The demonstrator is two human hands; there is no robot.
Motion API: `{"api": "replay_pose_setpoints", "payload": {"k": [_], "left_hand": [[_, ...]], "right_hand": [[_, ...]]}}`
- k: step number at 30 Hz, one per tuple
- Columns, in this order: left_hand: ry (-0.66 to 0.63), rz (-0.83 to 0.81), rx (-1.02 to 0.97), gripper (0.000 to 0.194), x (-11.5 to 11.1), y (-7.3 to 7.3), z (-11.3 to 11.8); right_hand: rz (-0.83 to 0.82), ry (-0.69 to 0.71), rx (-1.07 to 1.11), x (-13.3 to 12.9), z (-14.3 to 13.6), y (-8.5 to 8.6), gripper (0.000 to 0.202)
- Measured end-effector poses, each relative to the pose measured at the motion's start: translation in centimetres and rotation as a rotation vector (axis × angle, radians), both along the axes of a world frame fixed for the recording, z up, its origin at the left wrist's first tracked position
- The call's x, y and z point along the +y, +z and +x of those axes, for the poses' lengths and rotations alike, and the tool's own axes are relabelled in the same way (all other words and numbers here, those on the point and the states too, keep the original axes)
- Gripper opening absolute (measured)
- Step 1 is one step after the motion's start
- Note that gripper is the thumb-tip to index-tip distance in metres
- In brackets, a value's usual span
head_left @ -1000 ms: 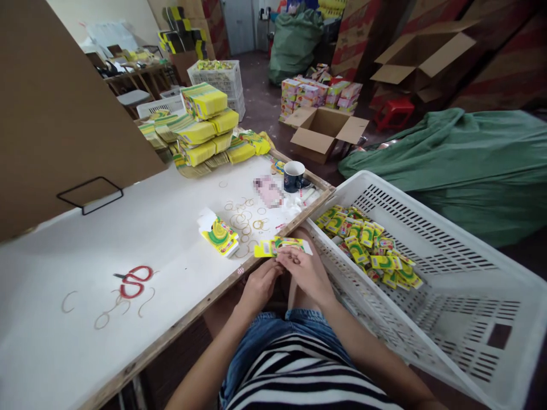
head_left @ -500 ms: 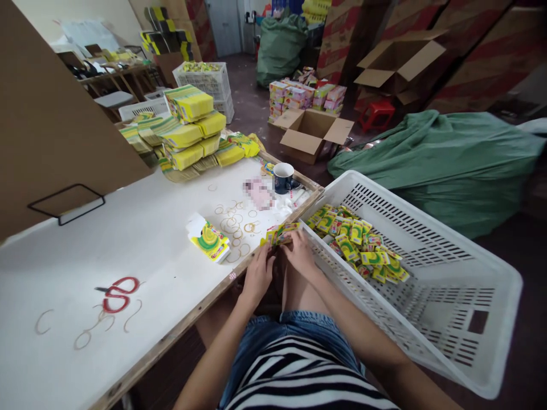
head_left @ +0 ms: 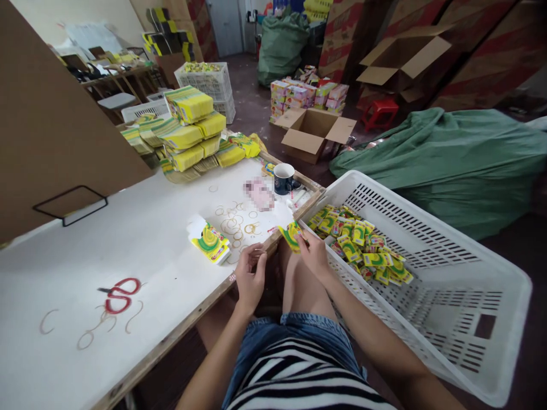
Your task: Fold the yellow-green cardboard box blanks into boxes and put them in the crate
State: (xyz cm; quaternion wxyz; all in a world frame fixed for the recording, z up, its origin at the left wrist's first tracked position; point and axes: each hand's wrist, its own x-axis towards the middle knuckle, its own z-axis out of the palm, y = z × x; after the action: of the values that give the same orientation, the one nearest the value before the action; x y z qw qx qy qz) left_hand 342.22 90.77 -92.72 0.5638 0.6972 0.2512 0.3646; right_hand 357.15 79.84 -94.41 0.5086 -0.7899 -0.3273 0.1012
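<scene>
My right hand [head_left: 315,255] pinches a small yellow-and-green packaging box [head_left: 291,235] at the table's wooden edge, beside the crate. My left hand [head_left: 251,278] is just left of it over the same edge, fingers loosely curled and thumb apart, with nothing visible in it. A short stack of flat yellow-green cartons [head_left: 209,242] lies on the white table [head_left: 158,250] beyond my left hand. Loose rubber bands [head_left: 233,225] are scattered beside that stack. To my right, a white plastic crate [head_left: 448,262] holds a heap of small yellow-green boxes [head_left: 350,247].
Red-handled scissors [head_left: 122,296] lie on the left of the table. A dark mug [head_left: 284,181] stands near the far corner. Bundled yellow cartons [head_left: 188,131] are piled at the back. An open cardboard box [head_left: 305,142] and a green sack [head_left: 444,171] lie beyond the crate.
My hands have parted. The left has let go of the yellow-green box and drawn back to the left, while the right holds it and has tilted it toward the crate side.
</scene>
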Motion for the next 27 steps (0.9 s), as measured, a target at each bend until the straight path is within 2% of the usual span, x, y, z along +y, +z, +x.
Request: {"api": "replay_pose_setpoints", "payload": {"k": [2,6,7,9,13,18,20,24,27], "left_hand": [[-0.049,-0.176,-0.07,0.035,0.1,0.7,-0.1],[-0.473,-0.535,-0.103,0.056,0.2,1.1,-0.2],[-0.545,-0.58,-0.101,0.059,0.2,1.1,-0.3],[-0.611,-0.61,-0.115,0.06,0.0,1.1,-0.5],[-0.562,-0.625,-0.151,0.057,-0.2,1.4,-0.8],[-0.443,-0.776,-0.227,0.048,-0.2,2.0,-0.7],[-0.417,-0.814,-0.245,0.042,-0.3,2.3,-0.7],[-0.339,-0.782,-0.246,0.041,-0.5,2.3,-0.6],[-0.284,-0.707,-0.231,0.043,-0.5,1.7,-0.6]], "right_hand": [[0.032,0.056,0.105,-0.1,-1.3,0.7,0.046],[0.201,0.266,0.592,0.3,-4.5,1.5,0.057],[0.227,0.275,0.687,0.4,-5.2,1.6,0.06],[0.228,0.249,0.759,0.5,-6.2,1.8,0.064],[0.179,0.218,0.67,0.1,-6.7,2.5,0.059],[0.183,-0.012,0.121,-0.8,-5.5,4.5,0.036],[0.195,0.012,0.024,-1.0,-5.3,5.2,0.037],[0.109,0.18,0.211,-1.0,-6.4,5.3,0.047],[0.009,0.211,0.304,-0.8,-7.6,4.7,0.045]]}}
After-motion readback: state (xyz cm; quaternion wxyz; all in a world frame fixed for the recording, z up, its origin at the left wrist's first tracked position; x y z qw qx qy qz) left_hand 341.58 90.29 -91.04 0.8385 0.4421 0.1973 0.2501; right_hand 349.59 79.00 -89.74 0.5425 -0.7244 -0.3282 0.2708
